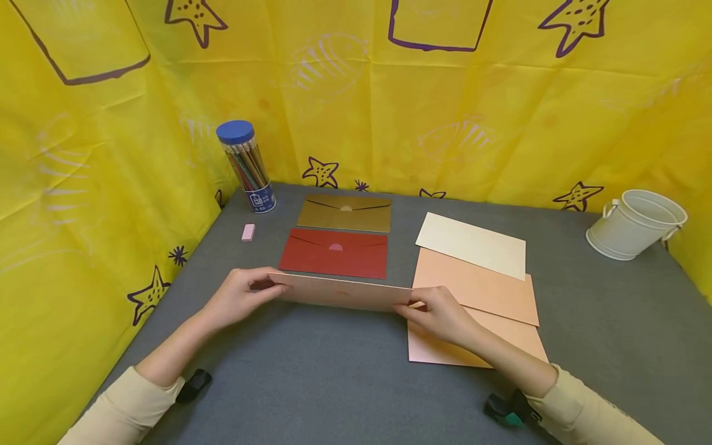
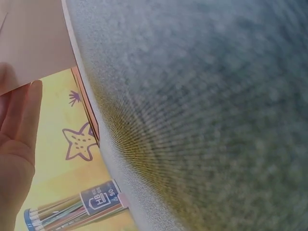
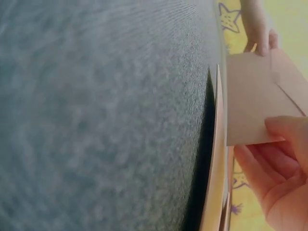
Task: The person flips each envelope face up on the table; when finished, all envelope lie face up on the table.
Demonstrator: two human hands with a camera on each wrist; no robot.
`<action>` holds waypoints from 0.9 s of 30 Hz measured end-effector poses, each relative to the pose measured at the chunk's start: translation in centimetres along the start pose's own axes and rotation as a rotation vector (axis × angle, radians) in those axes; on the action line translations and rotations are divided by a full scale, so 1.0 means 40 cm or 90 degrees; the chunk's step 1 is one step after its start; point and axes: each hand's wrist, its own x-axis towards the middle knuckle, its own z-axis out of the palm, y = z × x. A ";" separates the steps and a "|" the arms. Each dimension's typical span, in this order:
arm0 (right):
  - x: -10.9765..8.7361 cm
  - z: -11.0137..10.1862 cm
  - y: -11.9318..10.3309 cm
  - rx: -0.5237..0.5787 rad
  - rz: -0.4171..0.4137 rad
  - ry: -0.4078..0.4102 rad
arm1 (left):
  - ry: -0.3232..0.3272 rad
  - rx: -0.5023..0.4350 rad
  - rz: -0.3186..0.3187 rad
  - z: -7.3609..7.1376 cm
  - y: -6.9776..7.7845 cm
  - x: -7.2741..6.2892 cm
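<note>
Both hands hold a pale pink envelope (image 1: 345,293) by its two short ends, tilted over the table. My left hand (image 1: 240,298) pinches its left end; in the left wrist view the fingers (image 2: 30,108) lie behind it. At the other end my right hand (image 1: 439,314) pinches it, with the thumb on the near face in the right wrist view. Just beyond lies a red envelope (image 1: 334,262), and past that a gold envelope (image 1: 345,219). To the right, under the right hand and forearm, peach envelopes (image 1: 484,284) overlap, with a cream envelope (image 1: 473,241) on top at the far end.
A clear tub of pencils (image 1: 247,167) with a blue lid stands at the back left, a pink eraser (image 1: 248,232) in front of it. On the far right is a white metal bucket (image 1: 634,225). A yellow patterned cloth (image 1: 345,123) hangs behind the grey table (image 1: 311,383).
</note>
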 end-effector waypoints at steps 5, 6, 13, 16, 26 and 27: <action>0.006 0.004 -0.009 -0.001 0.052 0.001 | 0.020 -0.046 -0.101 -0.004 0.003 0.002; 0.008 0.005 -0.011 -0.004 0.061 0.000 | 0.025 -0.054 -0.120 -0.005 0.004 0.003; 0.021 0.022 -0.016 0.069 0.131 -0.017 | 0.047 -0.068 -0.237 -0.014 0.001 0.010; 0.026 0.034 -0.015 0.180 0.186 -0.035 | 0.046 -0.056 -0.283 -0.019 -0.003 0.011; 0.033 0.057 -0.016 0.389 0.284 -0.034 | 0.023 -0.035 -0.401 -0.035 -0.012 0.004; 0.033 0.057 -0.016 0.394 0.287 -0.035 | 0.021 -0.031 -0.408 -0.036 -0.012 0.003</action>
